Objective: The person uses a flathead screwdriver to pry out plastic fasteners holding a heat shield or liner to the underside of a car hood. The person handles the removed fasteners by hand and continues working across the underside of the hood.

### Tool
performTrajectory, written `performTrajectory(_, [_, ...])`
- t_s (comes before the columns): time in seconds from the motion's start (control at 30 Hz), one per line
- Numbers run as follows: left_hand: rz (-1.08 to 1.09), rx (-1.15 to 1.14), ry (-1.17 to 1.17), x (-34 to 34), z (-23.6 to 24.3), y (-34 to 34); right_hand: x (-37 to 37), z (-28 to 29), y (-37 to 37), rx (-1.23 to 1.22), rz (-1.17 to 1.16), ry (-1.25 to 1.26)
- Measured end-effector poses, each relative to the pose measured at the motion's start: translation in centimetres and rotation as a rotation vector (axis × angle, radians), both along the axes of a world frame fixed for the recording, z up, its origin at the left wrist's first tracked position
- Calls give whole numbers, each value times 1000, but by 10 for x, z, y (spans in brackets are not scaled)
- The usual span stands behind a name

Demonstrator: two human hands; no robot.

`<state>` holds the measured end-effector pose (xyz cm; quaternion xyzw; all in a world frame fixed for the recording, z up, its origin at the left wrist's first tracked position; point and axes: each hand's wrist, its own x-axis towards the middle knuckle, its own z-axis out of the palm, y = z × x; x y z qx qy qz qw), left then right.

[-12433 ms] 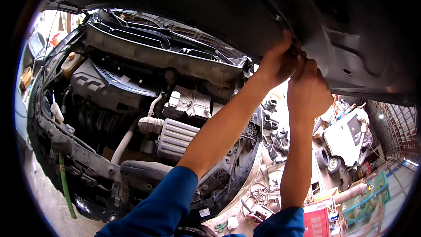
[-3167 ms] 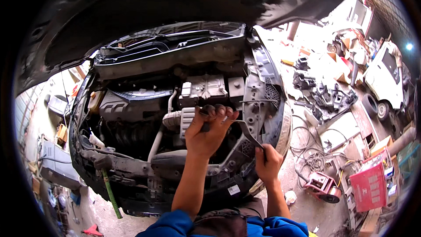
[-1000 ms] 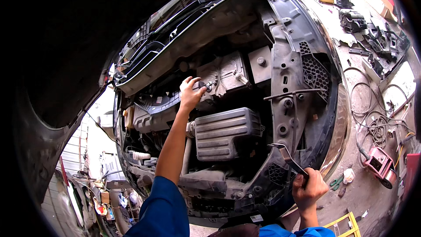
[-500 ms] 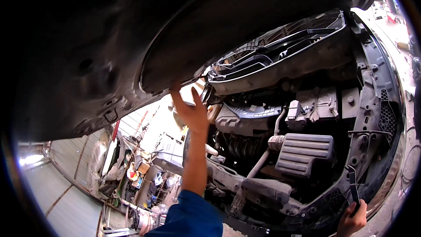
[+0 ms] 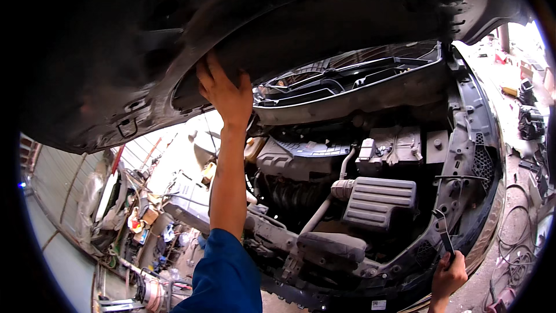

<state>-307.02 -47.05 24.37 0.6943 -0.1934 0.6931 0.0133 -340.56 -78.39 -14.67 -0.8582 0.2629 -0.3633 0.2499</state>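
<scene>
My left hand (image 5: pixel 225 94) is raised to the underside of a propped-up car hood (image 5: pixel 130 72). Its fingers are spread and rest against the dark liner (image 5: pixel 301 37), near the liner's curved edge. Some fingertips are hard to make out in the shade. At the lower right, my right hand (image 5: pixel 449 273) is wrapped around a slim, dark pry tool (image 5: pixel 446 239) with a bent end pointing up. That tool is beside the front edge of the engine bay, and whether it touches the frame I cannot tell.
Below the hood are a ribbed grey air filter box (image 5: pixel 379 202), a battery (image 5: pixel 399 145) and a dusty engine cover (image 5: pixel 295 159). Cluttered shelves and parts (image 5: pixel 145 220) stand at the left. Cables (image 5: pixel 515 249) lie on the floor at the right.
My left hand has gone up and leftward, from the liner's lower edge onto its surface. The view has shifted a little. My right hand still grips the pry tool.
</scene>
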Motion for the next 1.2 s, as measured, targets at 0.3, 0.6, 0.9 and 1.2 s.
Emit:
performTrajectory(0.3, [10, -60, -94, 2, 6, 5, 6, 1, 5, -127, -40, 64])
performTrajectory(0.6, [-193, -77, -62, -3, 10, 11, 4, 29, 13, -297, -52, 96])
performTrajectory(0.9, [-245, -83, -9, -13, -6, 17, 4, 31, 14, -297, -67, 100])
performTrajectory(1.2, [-311, -173, 19, -15, -29, 12, 4, 33, 17, -286, -90, 176])
